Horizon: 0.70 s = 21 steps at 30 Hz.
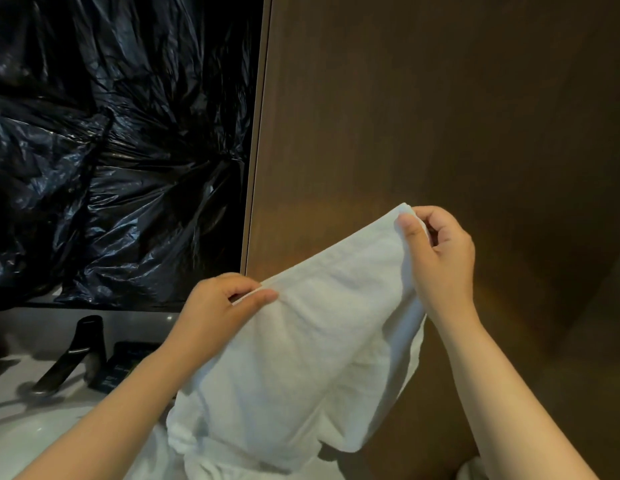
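A white towel [301, 358] hangs in the air in front of me, spread between both hands. My left hand [218, 306] pinches its upper left corner between thumb and fingers. My right hand [440, 258] pinches the upper right corner, held higher, close to the brown wall. The top edge slopes up from left to right. The towel's lower part droops down to the bottom of the view, over more white cloth [204, 459].
A brown wood panel wall [440, 116] fills the right side. Crumpled black plastic sheeting [111, 150] covers the area at the left. Below it a black faucet [76, 351] stands on a pale counter [31, 424], with a dark flat object [125, 365] beside it.
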Motion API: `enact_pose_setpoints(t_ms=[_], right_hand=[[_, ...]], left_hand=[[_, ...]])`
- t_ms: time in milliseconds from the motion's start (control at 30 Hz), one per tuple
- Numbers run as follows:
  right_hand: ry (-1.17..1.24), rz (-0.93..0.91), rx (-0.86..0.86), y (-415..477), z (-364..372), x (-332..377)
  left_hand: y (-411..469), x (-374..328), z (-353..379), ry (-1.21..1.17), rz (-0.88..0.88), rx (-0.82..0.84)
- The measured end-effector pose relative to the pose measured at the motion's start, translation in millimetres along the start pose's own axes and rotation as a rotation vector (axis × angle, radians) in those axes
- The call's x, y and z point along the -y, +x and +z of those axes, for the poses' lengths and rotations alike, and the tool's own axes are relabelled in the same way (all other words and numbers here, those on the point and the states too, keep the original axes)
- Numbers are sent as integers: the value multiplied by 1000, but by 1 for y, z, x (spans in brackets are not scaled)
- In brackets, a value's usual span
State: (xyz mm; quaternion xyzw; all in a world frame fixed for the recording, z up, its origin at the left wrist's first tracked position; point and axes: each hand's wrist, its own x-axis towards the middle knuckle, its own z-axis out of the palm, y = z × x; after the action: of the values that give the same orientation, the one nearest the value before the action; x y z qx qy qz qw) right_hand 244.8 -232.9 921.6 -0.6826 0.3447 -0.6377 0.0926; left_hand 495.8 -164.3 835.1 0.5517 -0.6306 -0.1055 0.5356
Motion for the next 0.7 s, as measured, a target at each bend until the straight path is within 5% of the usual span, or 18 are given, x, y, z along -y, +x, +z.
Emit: enact_pose_setpoints(t_ms=[300,700], right_hand=[[-53,88,11,-14,5,-24],[-78,98,-15,-8,-4,-25]], left_hand=[[-23,48,19,88,-213,374],[-23,59,17,153,-304,284]])
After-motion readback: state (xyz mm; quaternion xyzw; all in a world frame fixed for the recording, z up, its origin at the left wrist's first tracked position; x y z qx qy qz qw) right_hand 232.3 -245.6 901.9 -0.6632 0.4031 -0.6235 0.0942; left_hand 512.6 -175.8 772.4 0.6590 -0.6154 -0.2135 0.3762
